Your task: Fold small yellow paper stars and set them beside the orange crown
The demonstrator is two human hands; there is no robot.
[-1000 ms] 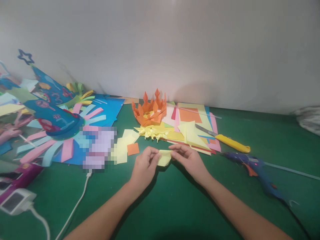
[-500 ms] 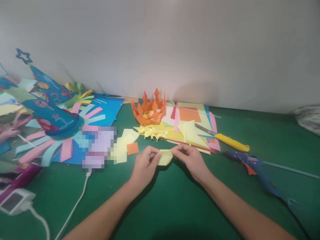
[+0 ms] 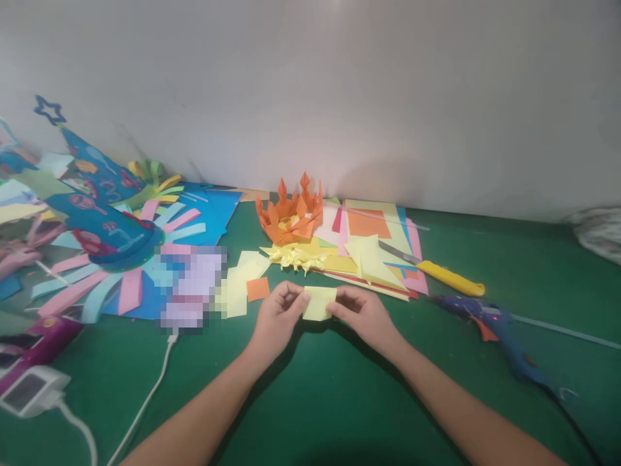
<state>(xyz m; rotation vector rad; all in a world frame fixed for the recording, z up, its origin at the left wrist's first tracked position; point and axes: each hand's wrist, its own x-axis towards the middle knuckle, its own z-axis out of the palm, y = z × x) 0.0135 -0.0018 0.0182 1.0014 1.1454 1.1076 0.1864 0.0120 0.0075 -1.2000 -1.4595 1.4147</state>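
Observation:
A small pale yellow piece of paper is held up between my two hands, just above the green table. My left hand pinches its left edge between thumb and fingers. On the right edge, my right hand grips it the same way, thumb in front. Behind the hands lie small crumpled yellow paper pieces and a folded pale yellow paper shape. An orange folded-paper crown stands beyond them. A small orange paper square rests left of my left hand, beside pale yellow sheets.
To the right lie a yellow-handled cutter knife and a blue glue gun with its cord. Coloured sheets are stacked near the wall. On the left stand blue paper cones with paper-strip fringes, near a white cable.
The yellow paper has turned to show a flatter, squarer face toward me. My right thumb has moved down along its right edge, and my left hand has shifted slightly left.

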